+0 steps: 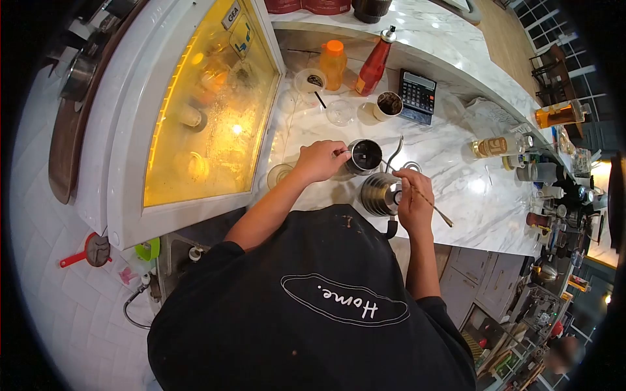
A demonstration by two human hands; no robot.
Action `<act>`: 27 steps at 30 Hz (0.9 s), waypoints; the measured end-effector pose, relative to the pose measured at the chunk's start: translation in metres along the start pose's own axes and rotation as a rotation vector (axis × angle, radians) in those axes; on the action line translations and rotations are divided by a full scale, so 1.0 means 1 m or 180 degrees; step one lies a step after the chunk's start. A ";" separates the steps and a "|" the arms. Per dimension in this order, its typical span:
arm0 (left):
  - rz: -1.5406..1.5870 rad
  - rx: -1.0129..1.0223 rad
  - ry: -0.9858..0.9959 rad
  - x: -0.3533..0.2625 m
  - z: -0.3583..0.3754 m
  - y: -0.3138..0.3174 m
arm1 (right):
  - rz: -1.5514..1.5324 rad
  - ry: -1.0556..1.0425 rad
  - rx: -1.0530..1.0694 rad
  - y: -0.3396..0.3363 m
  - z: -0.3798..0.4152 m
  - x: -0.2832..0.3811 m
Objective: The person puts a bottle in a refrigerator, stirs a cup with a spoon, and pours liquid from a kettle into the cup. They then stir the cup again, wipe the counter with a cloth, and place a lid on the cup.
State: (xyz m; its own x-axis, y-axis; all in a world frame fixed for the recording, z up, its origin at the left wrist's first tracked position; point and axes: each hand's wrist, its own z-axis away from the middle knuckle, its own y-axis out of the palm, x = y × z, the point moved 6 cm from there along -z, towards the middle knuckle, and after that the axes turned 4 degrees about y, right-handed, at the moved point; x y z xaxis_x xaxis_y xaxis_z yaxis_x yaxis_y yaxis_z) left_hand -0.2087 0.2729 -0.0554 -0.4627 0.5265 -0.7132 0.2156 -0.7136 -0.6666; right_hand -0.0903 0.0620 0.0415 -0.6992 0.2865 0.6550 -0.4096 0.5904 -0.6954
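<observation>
My left hand (324,160) is closed at the left side of a small metal cup (352,168), its fingertips pinching near the rim. Dark liquid fills part of the cup. In my right hand (415,201) is a long, thin, gold-coloured stirring spoon (438,210), held slanting; its far end passes near the kettle's spout. A steel gooseneck kettle (374,195) stands between my hands, close to my body, with its black handle toward me. Behind the cup are a paper cup of dark grounds (389,104) and a clear plastic lid (340,113).
A glass-door fridge (215,117) with yellow light borders the left. An orange-capped bottle (333,67), a red sauce bottle (374,68) and a calculator (417,94) stand along the counter's back. A labelled bottle (492,146) lies toward the right, before crowded bar equipment.
</observation>
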 end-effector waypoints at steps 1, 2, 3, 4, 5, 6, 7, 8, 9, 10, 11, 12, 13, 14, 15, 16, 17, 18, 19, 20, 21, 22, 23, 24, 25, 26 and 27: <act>-0.0030 0.0032 0.0000 0.000 0.000 0.000 | -0.0056 -0.0083 0.0036 0.000 0.000 0.002; -0.0059 0.0072 0.0007 0.001 -0.001 0.000 | -0.0113 -0.0095 0.0094 0.003 -0.002 0.005; -0.0089 0.0113 0.0016 0.000 -0.003 0.000 | -0.0040 -0.0126 0.0107 0.004 -0.006 0.006; -0.0137 0.0102 0.0039 -0.002 -0.003 0.000 | 0.0026 -0.0154 0.0125 0.006 -0.011 0.006; -0.0190 0.0091 0.0056 -0.003 -0.003 -0.002 | 0.0086 -0.0182 0.0145 0.008 -0.014 0.007; -0.0248 0.0075 0.0069 -0.003 -0.002 -0.003 | 0.0128 -0.0105 0.0135 0.004 -0.018 0.007; -0.0187 0.0078 0.0065 -0.002 -0.001 -0.003 | 0.0104 0.0016 0.0111 0.001 -0.017 0.005; -0.0122 0.0072 0.0062 0.000 -0.001 -0.001 | 0.0083 0.0127 0.0088 -0.002 -0.014 0.002; -0.0052 0.0061 0.0062 0.000 -0.001 -0.001 | 0.0067 0.0234 0.0065 -0.005 -0.012 0.001; -0.0041 0.0047 0.0049 0.001 -0.001 -0.001 | 0.0077 0.0105 0.0005 -0.004 -0.009 0.005; -0.0027 0.0042 0.0040 0.000 0.000 -0.001 | 0.0055 0.0016 0.0055 -0.001 -0.008 0.009; -0.0012 0.0045 0.0037 0.000 -0.001 0.000 | 0.0038 -0.0064 0.0100 0.003 -0.008 0.018; -0.0049 0.0058 0.0044 -0.001 -0.002 0.000 | 0.0023 -0.0139 0.0147 0.006 -0.007 0.024; -0.0087 0.0074 0.0044 0.000 -0.003 0.001 | -0.0039 -0.0014 0.0139 0.010 -0.008 0.023; -0.0128 0.0091 0.0034 0.000 -0.002 0.001 | -0.0010 0.0042 0.0067 0.010 -0.009 0.019; -0.0117 0.0085 0.0026 0.000 -0.001 0.001 | 0.0010 0.0097 0.0001 0.008 -0.010 0.013; -0.0113 0.0072 0.0016 -0.001 -0.001 0.000 | 0.0025 0.0147 -0.0067 0.006 -0.010 0.008; -0.0111 0.0053 0.0008 -0.002 0.000 -0.001 | 0.0077 0.0260 -0.0090 0.003 -0.007 0.003; -0.0115 0.0049 0.0002 -0.001 0.000 -0.001 | 0.0119 0.0166 -0.0088 0.001 -0.003 0.004; -0.0118 0.0043 0.0003 -0.001 0.000 -0.002 | 0.0167 0.0069 -0.0092 -0.001 0.000 0.005; -0.0120 0.0047 0.0009 -0.001 0.000 -0.001 | 0.0219 -0.0018 -0.0097 -0.002 0.002 0.006; -0.0107 0.0047 0.0015 -0.001 -0.001 -0.001 | 0.0039 -0.0086 -0.0071 0.002 0.003 0.008; -0.0093 0.0054 0.0022 0.000 -0.002 0.000 | -0.0005 -0.0044 0.0036 0.006 0.002 0.009; -0.0079 0.0068 0.0027 0.001 -0.002 0.001 | -0.0051 0.0004 0.0144 0.009 -0.002 0.013; -0.0067 0.0054 0.0063 0.000 -0.002 0.002 | -0.0102 0.0055 0.0255 0.011 -0.005 0.015; -0.0058 0.0040 0.0095 0.001 -0.002 0.002 | 0.0032 0.0062 0.0249 0.008 -0.009 0.014; -0.0052 0.0019 0.0126 0.001 -0.001 0.002 | 0.0039 0.0168 0.0134 0.004 -0.007 0.009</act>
State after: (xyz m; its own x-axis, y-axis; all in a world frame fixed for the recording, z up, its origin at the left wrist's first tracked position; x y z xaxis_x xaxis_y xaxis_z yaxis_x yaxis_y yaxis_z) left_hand -0.2075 0.2727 -0.0578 -0.4318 0.5558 -0.7104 0.2031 -0.7075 -0.6769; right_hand -0.0945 0.0721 0.0465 -0.6729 0.3335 0.6603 -0.4263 0.5547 -0.7146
